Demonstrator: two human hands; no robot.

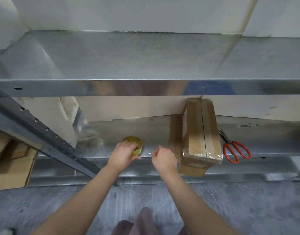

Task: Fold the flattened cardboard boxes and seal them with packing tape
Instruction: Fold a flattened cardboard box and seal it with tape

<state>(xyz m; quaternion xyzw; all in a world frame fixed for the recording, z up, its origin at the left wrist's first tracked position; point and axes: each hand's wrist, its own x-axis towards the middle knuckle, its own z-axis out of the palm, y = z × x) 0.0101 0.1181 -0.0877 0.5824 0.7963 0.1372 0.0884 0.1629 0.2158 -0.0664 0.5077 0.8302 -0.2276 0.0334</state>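
Observation:
A yellowish roll of packing tape (134, 141) lies on the lower metal shelf (154, 129). My left hand (124, 154) grips the roll from the front. My right hand (163, 158) is just to its right, fingers curled, pinching the clear free end of the tape (148, 153) drawn out from the roll. A folded cardboard box (201, 133) stands on the shelf right of my right hand, its top seam and near end covered with shiny clear tape. Part of the box hangs over the shelf's front edge.
Red-handled scissors (234, 148) lie on the shelf right of the box. Flattened cardboard (11, 163) leans at the lower left behind a slanted metal upright (44, 134). An upper shelf (146, 65) runs overhead. The grey floor (230, 209) is below.

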